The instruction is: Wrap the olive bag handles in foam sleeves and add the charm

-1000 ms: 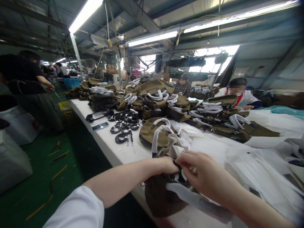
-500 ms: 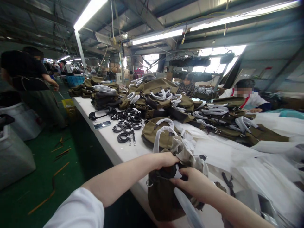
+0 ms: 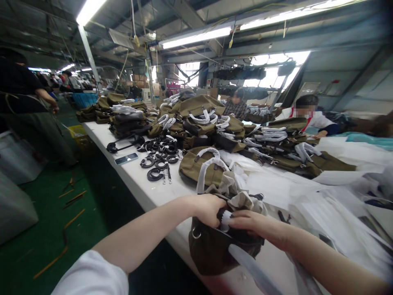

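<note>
An olive-green handbag (image 3: 208,252) stands at the table's near edge, its zipped mouth open and pale lining (image 3: 242,200) bunched out at the top. My left hand (image 3: 210,208) reaches into the mouth from the left; its fingers are hidden inside. From the right, my right hand (image 3: 250,221) lies over the opening, fingers close together at a small white jagged-edged piece (image 3: 226,219). What that piece is attached to is hidden. One wrapped handle (image 3: 210,170) stands up behind my hands, and another (image 3: 251,266) hangs toward me. A second olive handbag (image 3: 195,166) lies just behind.
Coiled black straps (image 3: 155,174) with metal clips and a phone (image 3: 126,158) lie left on the white table (image 3: 150,192). Piled olive bags (image 3: 199,106) fill the back. White sheets (image 3: 319,205) cover the right. A co-worker (image 3: 307,112) sits across; another person (image 3: 23,90) stands left.
My left hand has turned and sunk further into the bag's mouth. My right hand's fingers have straightened and lie flatter over the opening. The view has shifted slightly.
</note>
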Demonstrator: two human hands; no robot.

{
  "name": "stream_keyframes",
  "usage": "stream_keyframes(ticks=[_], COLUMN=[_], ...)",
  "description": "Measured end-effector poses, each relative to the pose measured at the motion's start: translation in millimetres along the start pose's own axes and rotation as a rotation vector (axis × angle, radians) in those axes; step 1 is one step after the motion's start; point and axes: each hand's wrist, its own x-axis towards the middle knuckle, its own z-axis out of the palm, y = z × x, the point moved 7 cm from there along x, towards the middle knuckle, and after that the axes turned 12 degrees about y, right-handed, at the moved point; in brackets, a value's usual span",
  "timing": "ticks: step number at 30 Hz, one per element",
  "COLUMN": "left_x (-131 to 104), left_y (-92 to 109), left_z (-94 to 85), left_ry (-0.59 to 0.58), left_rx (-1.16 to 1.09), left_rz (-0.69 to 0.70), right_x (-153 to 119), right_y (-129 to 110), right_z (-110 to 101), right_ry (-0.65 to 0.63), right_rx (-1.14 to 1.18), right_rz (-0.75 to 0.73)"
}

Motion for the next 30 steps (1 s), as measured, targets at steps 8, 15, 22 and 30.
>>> stream_keyframes(ticks=[8,15,22,30], left_x=[4.8,1.1,6.1,22.0], left_y=[-10.7,-28.2,-39.0,-37.2], left_z=[-1.1,8.3,14.3,19.4], left_ry=[0.158,0.106,0.071,0.054], left_rx=[-0.095,-0.014,-0.015,-0.113], left_rz=[-0.018,-0.162,-0.184,-0.193], right_x=[-3.2,0.7,-14.6,-10.1], right_y=[3.8,-16.8,-42.5,-55.0], right_z=[1.2,-16.1,-19.9,-6.1], right_ry=[-0.023,0.220,0.547,0.413], right_rx=[0.434,-0.160,-0.668,-0.852], right_rz=[0.138,-0.119,-0.414,-0.637])
